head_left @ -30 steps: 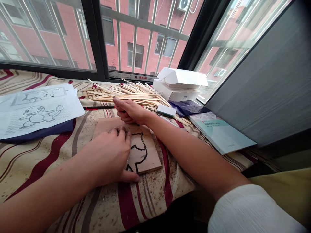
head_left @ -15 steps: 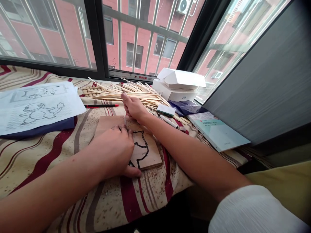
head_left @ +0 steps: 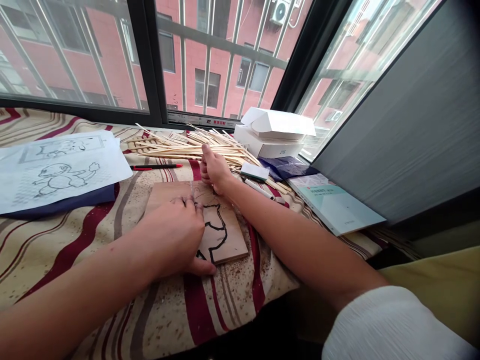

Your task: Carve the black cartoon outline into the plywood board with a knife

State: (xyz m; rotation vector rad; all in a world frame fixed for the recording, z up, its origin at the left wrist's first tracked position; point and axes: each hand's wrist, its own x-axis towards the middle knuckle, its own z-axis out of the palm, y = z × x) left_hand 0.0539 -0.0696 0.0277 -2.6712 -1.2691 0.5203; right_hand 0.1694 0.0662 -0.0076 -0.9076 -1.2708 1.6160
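Note:
A square wooden board (head_left: pixel 232 237) with a thick black outline drawn on it lies flat on the striped cloth. My left hand (head_left: pixel 176 232) presses across its left half, fingers bent on top and thumb along the near edge, covering much of the drawing. At the board's far right edge, my right hand (head_left: pixel 215 170) is closed in a fist with the thumb uppermost. What the fist holds is hidden behind the hand and wrist. Behind it spreads a loose pile of thin wooden sticks (head_left: pixel 180 150).
Paper with line drawings (head_left: pixel 63 175) lies at left, near a black and red pen (head_left: pixel 157 166). To the right are a whiteboard eraser (head_left: pixel 255 171), a marker (head_left: pixel 258 188), a white box (head_left: pixel 266 145) and a book (head_left: pixel 337 205). Crumbs dot the striped cloth (head_left: pixel 157 320).
My right fist has shifted right along the board's far edge, uncovering more of the board's top. My left hand stays pressed on the board.

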